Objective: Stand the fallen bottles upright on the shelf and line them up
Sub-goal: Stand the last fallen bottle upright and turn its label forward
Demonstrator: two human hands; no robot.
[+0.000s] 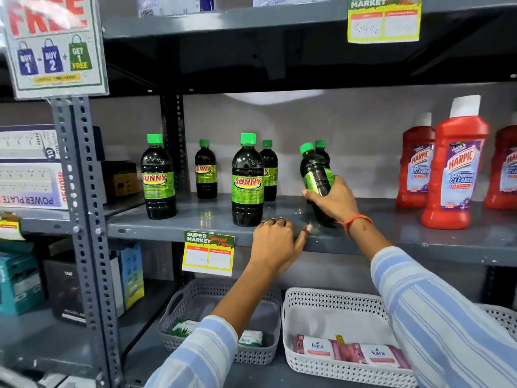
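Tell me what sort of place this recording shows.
Most likely a supermarket aisle: metal shelving stocked with Sunny bottles and Harpic bathroom cleaner, plus a "Super Market" price tag clipped to the shelf edge.

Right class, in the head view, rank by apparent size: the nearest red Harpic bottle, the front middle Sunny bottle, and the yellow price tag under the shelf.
1. Harpic bottle
2. Sunny bottle
3. Price tag

Nearness inflates the Harpic; true sizes unsure.
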